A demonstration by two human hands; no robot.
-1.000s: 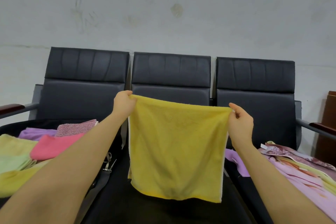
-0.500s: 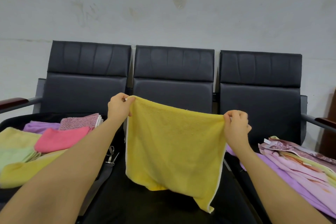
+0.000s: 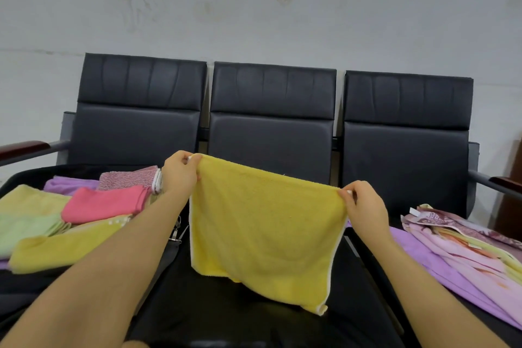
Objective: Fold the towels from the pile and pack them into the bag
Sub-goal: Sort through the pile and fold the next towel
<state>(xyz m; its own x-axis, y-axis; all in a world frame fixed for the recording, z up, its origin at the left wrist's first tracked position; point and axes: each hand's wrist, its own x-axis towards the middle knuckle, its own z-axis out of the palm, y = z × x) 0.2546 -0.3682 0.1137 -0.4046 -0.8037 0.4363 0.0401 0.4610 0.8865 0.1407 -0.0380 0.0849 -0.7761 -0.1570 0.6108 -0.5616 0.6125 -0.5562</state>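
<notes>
A yellow towel (image 3: 265, 232) hangs spread out in front of me over the middle seat. My left hand (image 3: 179, 174) pinches its upper left corner and my right hand (image 3: 364, 206) pinches its upper right corner. The towel's lower edge trails onto the black seat (image 3: 226, 308), with the lower right corner lying farthest forward. On the left, folded towels in pink (image 3: 104, 203), green, yellow, purple and speckled red lie in an open black bag (image 3: 25, 175). A pile of unfolded pink and purple towels (image 3: 457, 257) lies on the right seat.
Three black padded seats stand in a row against a pale wall (image 3: 254, 8). Wooden armrests (image 3: 22, 147) stick out at both ends. A metal clip on a bag strap (image 3: 176, 232) hangs between the left and middle seats.
Both hands have come down with the yellow towel, and its lower edge has swung forward and settled on the middle seat.
</notes>
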